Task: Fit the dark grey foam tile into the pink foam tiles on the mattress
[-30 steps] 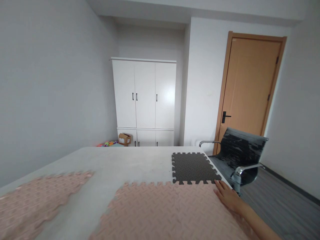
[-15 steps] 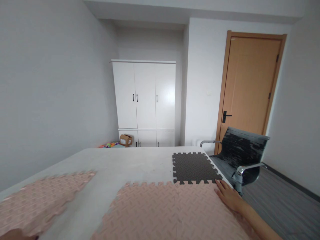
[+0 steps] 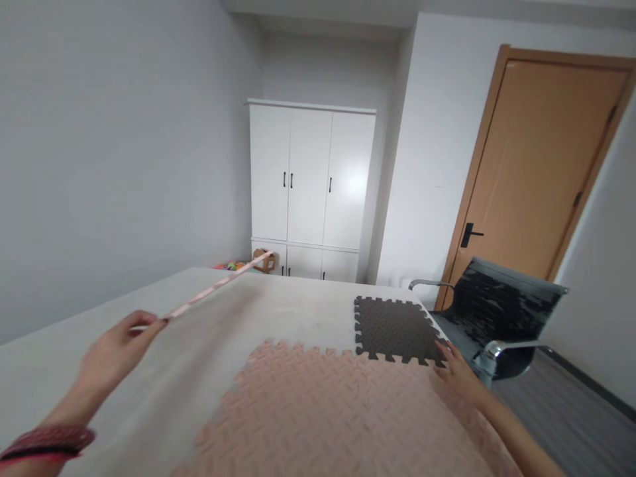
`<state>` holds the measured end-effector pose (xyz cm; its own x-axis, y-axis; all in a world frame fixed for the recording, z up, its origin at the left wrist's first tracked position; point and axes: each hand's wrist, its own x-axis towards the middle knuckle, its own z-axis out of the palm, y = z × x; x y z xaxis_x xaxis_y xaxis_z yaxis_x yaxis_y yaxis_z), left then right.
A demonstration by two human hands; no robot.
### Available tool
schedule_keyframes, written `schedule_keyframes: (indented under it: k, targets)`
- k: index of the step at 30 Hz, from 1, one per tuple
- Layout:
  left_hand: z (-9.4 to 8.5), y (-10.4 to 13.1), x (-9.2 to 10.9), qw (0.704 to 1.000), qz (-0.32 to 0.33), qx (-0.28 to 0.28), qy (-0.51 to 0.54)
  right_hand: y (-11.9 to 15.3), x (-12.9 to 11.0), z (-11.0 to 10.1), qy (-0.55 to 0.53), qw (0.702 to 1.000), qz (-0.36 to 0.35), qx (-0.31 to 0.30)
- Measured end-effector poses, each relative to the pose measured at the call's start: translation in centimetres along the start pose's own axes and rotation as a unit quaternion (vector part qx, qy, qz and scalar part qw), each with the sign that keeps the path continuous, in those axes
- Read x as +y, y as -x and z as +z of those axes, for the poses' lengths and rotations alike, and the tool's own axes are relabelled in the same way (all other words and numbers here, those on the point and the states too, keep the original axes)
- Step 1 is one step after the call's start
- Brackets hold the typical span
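Pinched between the thumb and fingers of my left hand [image 3: 124,341] is a pink foam mat tile [image 3: 213,287], raised off the table and seen edge-on as a thin strip. Joined pink foam mat tiles [image 3: 318,404] lie flat at the front of the table. Behind them, at the right edge, sits a dark grey foam mat tile [image 3: 395,328] with toothed edges. My right hand [image 3: 457,374] rests with fingers stretched out across the corner where the pink tiles and the grey tile meet.
The white table [image 3: 298,311] reaches toward a white cabinet [image 3: 313,179]. A black chair [image 3: 507,311] with metal armrests stands close to the table's right side. Behind the table are a cardboard box [image 3: 268,264] and some colourful items [image 3: 232,265]. A wooden door [image 3: 551,165] is at the right.
My left hand has lifted the separate pink tile off the left of the table and tipped it edge-on. My right hand has stayed at the corner. The view has turned slightly left.
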<state>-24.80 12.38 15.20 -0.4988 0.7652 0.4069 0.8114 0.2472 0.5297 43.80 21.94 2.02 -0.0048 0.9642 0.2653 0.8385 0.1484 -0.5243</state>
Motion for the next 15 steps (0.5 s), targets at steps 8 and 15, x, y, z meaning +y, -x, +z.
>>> schedule_keyframes:
  k: [8,15]
  targets:
    - [11.7,1.4,8.6,0.94,0.28,-0.165,0.1,-2.6,-13.6,2.8,-0.348,0.914,0.051,-0.202]
    - [16.2,-0.2,8.2,0.915,0.33,-0.233,0.017,-4.4,-16.5,8.2,-0.071,0.983,-0.09,-0.146]
